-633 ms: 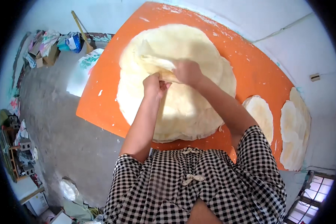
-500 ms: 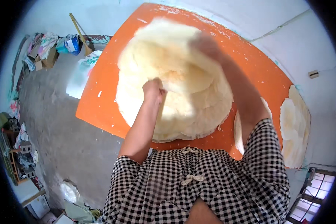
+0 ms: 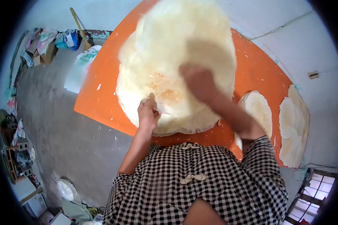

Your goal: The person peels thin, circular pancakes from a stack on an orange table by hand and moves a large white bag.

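Observation:
A thick stack of large, thin, round pale flatbreads [image 3: 133, 86] lies on the orange table. The top flatbread [image 3: 165, 33] stretches toward the far side, past the stack's far rim, with browned patches near its close edge. My left hand [image 3: 148, 112] pinches that close edge between thumb and fingers. Over the right-middle of the stack is my right hand [image 3: 199, 80], smeared by motion, casting a shadow on the sheet. Its fingers are too blurred to show whether they grip anything.
The orange table [image 3: 97, 88] carries scattered pale crumbs. Smaller flatbread pieces [image 3: 261, 108] lie to the right, and more sheets [image 3: 292, 131] overlap at the right end. A broom [image 3: 79, 28] leans on the wall behind boxes and bags [image 3: 47, 52] at far left.
My right hand has swung from the far right of the stack in toward its middle. The top flatbread now spreads farther away over the stack. My left hand has come slightly nearer, still pinching.

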Demonstrator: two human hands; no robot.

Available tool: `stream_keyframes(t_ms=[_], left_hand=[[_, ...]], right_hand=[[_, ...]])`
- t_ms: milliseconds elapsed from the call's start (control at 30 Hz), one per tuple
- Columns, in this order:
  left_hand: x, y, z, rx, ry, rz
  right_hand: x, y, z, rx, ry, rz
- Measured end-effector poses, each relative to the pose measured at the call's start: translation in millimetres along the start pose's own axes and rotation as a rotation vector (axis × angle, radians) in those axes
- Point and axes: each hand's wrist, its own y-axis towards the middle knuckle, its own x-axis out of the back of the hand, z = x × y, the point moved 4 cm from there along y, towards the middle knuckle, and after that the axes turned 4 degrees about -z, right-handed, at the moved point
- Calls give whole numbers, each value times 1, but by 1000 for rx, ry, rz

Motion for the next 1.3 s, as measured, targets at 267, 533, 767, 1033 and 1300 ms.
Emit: stream_keyframes(t_ms=[267,533,767,1033,1300], left_hand=[[21,36,10,-108,37,104],[-1,17,-1,-20,-27,124],[10,34,6,20,-132,306],[7,44,5,90,-202,401],[-21,45,20,183,-125,511]], right_hand=[[-58,-51,63,16,154,12],[-72,-55,71,-18,76,173],[-49,-59,72,-134,283,104],[-43,-51,69,-93,225,150],[-30,8,-32,-340,295,90]])
